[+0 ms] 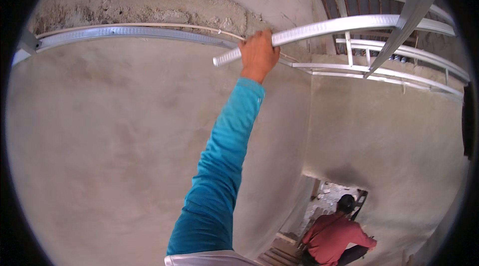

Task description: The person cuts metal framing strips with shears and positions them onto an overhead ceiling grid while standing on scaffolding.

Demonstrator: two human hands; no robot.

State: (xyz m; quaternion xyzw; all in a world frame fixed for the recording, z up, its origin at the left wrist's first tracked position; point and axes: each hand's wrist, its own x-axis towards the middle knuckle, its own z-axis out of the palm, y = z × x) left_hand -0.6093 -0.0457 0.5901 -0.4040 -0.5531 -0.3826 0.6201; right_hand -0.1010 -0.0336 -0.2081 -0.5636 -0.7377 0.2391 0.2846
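My left hand (259,55) is raised, its arm in a blue sleeve. Its fingers are wrapped round a silvery metal ceiling channel (339,26), close to the channel's free left end. From there the ribbed strip runs right, to a wider metal cross bar (401,26) overhead. Behind the hand, a metal wall track (134,32) follows the top of the plastered wall, with a thin pale conduit along it. My right hand is out of view.
More metal framing (379,70) hangs at the upper right under a dark roof. Plastered walls (124,141) meet in a corner. Below right, a person in a red shirt (332,238) sits or crouches by a low wall opening (327,198), near wooden planks (279,255).
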